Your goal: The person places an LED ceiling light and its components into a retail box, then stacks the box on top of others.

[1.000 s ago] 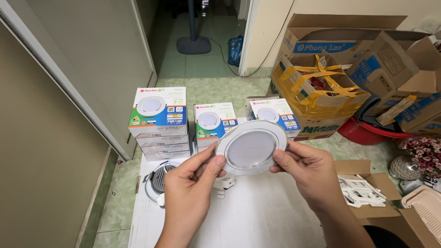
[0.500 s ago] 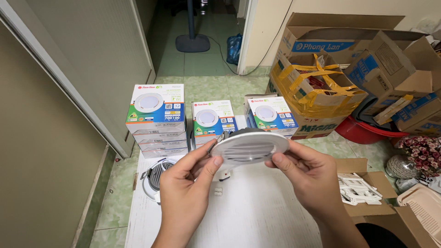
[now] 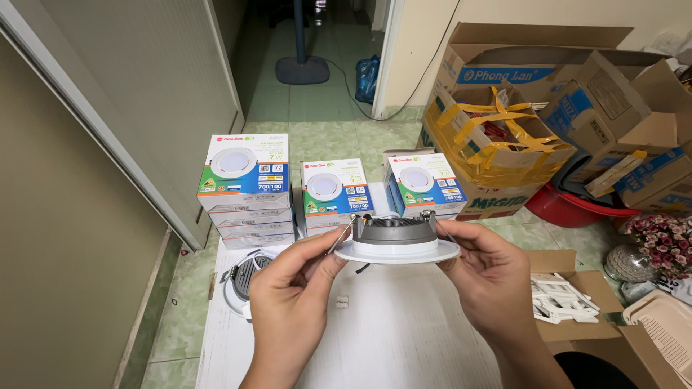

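in the head view, your left hand (image 3: 292, 299) and your right hand (image 3: 490, 284) hold a round recessed downlight (image 3: 396, 241) between them, above the white work surface (image 3: 389, 338). each hand is closed on the lamp's white rim, fingers and thumb pinching opposite edges. the lamp is seen edge-on, roughly level, its dark ribbed body up and white flange below. wire spring clips stick out at both sides of the body.

on the surface under your hands lies a small white connector (image 3: 342, 302). left of your left hand, another downlight (image 3: 245, 277) lies with its dark back showing. behind stand boxed lamps: a stack of boxes (image 3: 245, 191) at the left, a middle box (image 3: 335, 191), and a right box (image 3: 425, 184) just behind the held lamp. to the right sit taped cardboard cartons (image 3: 497, 144) and a red basin (image 3: 569, 209).
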